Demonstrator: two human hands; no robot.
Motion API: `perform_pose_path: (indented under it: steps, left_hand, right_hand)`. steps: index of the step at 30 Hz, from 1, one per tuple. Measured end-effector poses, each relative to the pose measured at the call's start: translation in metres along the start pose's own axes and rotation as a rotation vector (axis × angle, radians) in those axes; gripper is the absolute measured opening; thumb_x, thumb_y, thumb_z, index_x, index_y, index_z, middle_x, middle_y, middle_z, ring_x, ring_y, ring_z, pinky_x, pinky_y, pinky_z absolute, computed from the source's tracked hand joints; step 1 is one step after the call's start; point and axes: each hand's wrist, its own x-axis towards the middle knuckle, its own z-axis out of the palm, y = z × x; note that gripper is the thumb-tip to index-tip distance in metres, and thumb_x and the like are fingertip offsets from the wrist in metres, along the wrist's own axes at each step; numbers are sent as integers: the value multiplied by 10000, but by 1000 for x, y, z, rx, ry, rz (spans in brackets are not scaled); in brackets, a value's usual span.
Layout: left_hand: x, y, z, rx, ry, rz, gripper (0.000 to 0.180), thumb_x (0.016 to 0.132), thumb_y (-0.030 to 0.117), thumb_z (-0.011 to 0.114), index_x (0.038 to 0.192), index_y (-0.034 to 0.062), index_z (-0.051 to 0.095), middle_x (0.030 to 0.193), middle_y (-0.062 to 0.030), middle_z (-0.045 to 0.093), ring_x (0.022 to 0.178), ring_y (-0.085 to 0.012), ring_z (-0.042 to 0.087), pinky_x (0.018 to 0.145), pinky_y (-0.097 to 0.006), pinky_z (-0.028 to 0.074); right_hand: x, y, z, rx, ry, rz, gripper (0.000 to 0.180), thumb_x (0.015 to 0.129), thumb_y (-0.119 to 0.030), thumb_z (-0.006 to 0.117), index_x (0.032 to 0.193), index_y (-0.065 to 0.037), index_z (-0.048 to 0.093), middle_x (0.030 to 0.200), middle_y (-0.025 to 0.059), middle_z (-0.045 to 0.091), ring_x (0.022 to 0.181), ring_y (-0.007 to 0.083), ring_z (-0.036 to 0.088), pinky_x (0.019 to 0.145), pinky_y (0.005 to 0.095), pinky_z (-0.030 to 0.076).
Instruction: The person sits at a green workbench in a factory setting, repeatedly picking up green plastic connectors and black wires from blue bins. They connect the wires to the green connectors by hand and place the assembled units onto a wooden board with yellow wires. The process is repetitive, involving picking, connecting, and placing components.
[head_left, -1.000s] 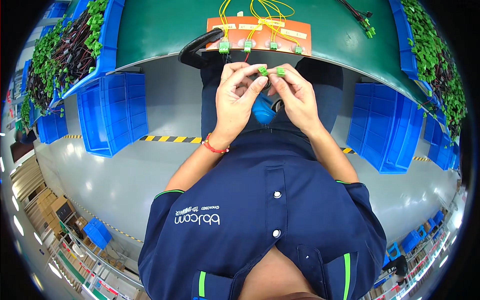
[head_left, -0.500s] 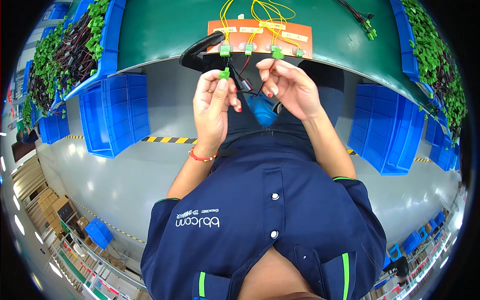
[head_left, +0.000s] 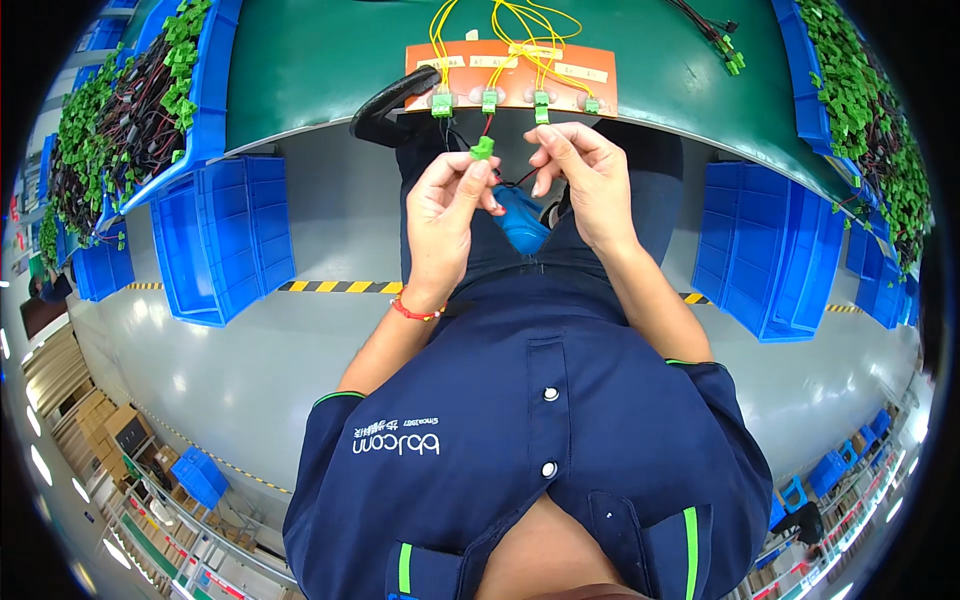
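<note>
My left hand (head_left: 445, 205) pinches a small green plug connector (head_left: 482, 149) between thumb and fingertips, just below the board's edge. My right hand (head_left: 592, 185) is closed at the lower end of another green connector (head_left: 542, 108), which lines up with a green socket on the orange board (head_left: 460, 50). A thin dark red wire (head_left: 526, 177) runs between the hands. Further green sockets sit along the board's near edge: one at the left (head_left: 441, 105), one with a red wire below it (head_left: 489, 102), and a small one at the right (head_left: 591, 105). Yellow wires (head_left: 495, 65) rise from them.
The board lies on a green table (head_left: 320, 70). Blue bins heaped with green-ended cables flank it, left (head_left: 215, 85) and right (head_left: 800, 75). A few loose cables (head_left: 725, 50) lie at the back right. Blue crates (head_left: 215, 235) stand below the table, and a black curved thing (head_left: 390, 105) projects beside the board.
My left hand has moved right with its connector, away from the left socket. At the third socket, the right hand's connector has straightened into line with it. The view has shifted slightly.
</note>
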Motion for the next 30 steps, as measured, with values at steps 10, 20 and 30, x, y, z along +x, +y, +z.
perform_pose_path:
  steps: [10, 20, 30]
  left_hand:
    - [-5, -3, 4, 19, 17, -34, 188, 995, 161, 646, 1045, -19, 656, 873, -45, 654, 665, -66, 563, 621, -245, 509]
    - [-4, -6, -1, -8, 17, -9, 178, 992, 164, 656, 1051, -2, 677, 869, -39, 663, 668, -52, 558, 618, -234, 499]
    - [13, -8, -1, 92, -314, -64, 87, 979, 11, 605, 1020, -51, 648, 990, -101, 621, 756, -99, 596, 656, -244, 529]
  right_hand:
    - [-5, 11, 15, 247, 68, 16, 265, 1014, -208, 606, 1089, 35, 681, 829, 60, 653, 603, 103, 590, 608, 243, 507]
    - [1, 15, 22, 286, 126, -21, 253, 1007, -216, 619, 1063, 18, 697, 818, 64, 666, 595, 108, 592, 570, 243, 498]
    - [33, 150, -96, -1288, -471, 298, 435, 1015, -362, 546, 1211, 8, 663, 980, 105, 708, 846, 219, 684, 801, 375, 543]
